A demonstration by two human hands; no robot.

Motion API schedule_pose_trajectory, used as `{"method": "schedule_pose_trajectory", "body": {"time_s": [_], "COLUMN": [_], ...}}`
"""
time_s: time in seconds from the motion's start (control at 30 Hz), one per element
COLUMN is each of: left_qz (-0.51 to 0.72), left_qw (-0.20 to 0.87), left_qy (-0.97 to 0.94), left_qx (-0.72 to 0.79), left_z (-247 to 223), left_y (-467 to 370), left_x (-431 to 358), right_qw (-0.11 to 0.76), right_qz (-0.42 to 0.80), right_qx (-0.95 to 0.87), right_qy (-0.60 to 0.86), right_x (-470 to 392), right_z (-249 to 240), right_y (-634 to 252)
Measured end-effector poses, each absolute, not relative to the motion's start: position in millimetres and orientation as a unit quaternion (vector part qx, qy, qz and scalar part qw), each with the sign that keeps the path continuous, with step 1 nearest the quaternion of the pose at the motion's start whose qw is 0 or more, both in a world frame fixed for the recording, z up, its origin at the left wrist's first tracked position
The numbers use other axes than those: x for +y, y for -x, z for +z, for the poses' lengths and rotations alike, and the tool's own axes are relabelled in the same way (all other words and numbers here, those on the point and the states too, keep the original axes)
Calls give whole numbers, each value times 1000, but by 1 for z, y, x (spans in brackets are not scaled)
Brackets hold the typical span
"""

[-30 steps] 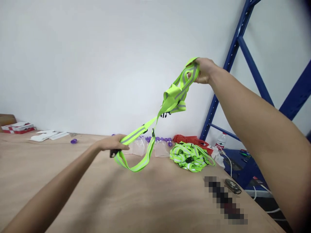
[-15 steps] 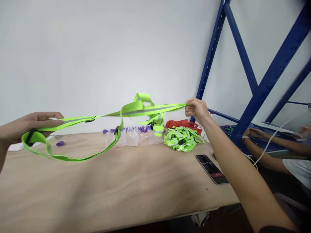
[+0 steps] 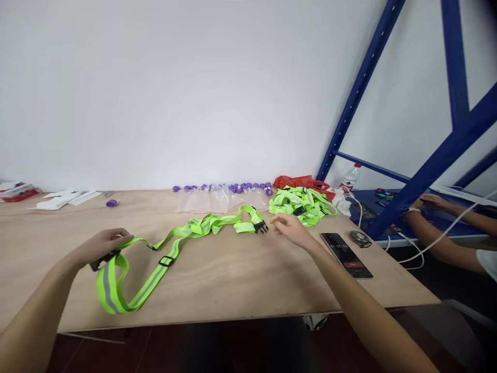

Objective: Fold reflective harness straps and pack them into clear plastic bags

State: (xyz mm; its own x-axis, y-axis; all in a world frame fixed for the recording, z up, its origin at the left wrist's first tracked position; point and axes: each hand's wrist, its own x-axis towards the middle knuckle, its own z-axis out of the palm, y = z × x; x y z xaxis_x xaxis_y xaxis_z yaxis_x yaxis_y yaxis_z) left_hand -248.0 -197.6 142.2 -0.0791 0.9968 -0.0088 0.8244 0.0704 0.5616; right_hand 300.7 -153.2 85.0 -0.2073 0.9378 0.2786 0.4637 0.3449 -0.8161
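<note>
Fingers of the left hand (image 3: 103, 246) are closed on the strap (image 3: 106, 290) beside a black buckle (image 3: 101, 260); how firmly, I cannot tell. Those of the right hand (image 3: 293, 230) are loosely bent, a little apart, with nothing seen between them, just beside the pronged clip (image 3: 261, 227) at the strap's far end. The strap runs across the table (image 3: 217, 295) from one hand to the other, its near loop close to the front edge.

A pull from the left could drag the clip away from the right hand, since nothing visible pins it. The middle is bunched and twisted, so tugging might tighten a kink or catch at the slider (image 3: 166, 261). Were the loop to slide over the edge, its weight could draw more strap after it.

The pile (image 3: 295, 204) of like straps lies just behind the right hand, and loose prongs could hook into it. Clear bags (image 3: 217, 200) and purple pieces (image 3: 235, 188) line the back, beyond the clip. To the right, a phone (image 3: 345, 255) lies close to the right forearm, where a wide sweep could knock it. Another person's arm (image 3: 435, 243) is past the blue rack (image 3: 349, 109), well apart.
</note>
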Motion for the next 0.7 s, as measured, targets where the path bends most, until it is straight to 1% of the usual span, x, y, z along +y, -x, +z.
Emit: {"method": "schedule_pose_trajectory", "body": {"time_s": [0.03, 0.1, 0.17, 0.23, 0.3, 0.37, 0.43, 0.57, 0.7], "left_qz": [186, 153, 181, 235, 264, 261, 265, 298, 355], "left_qw": [193, 141, 76, 52, 82, 100, 116, 174, 273], "left_qy": [-647, -642, -641, -669, -727, -748, -748, -742, -724], "left_qx": [714, 738, 742, 703, 628, 602, 597, 575, 525], "left_z": [137, 128, 118, 106, 91, 74, 58, 50, 68], "left_y": [249, 245, 227, 195, 155, 119, 94, 76, 72], "left_x": [-195, -189, -182, -178, -174, -169, -164, -159, -166], "right_qw": [376, 337, 299, 261, 229, 209, 207, 247, 302], "right_qz": [275, 228, 194, 174, 171, 182, 203, 267, 340], "right_qx": [-742, -789, -832, -861, -875, -876, -867, -827, -770], "right_qy": [482, 460, 426, 399, 391, 396, 405, 429, 447], "right_x": [-146, -130, -113, -98, -87, -81, -81, -96, -122], "right_z": [83, 81, 80, 78, 73, 66, 58, 52, 69], "right_y": [-285, -249, -210, -174, -147, -135, -139, -184, -248]}}
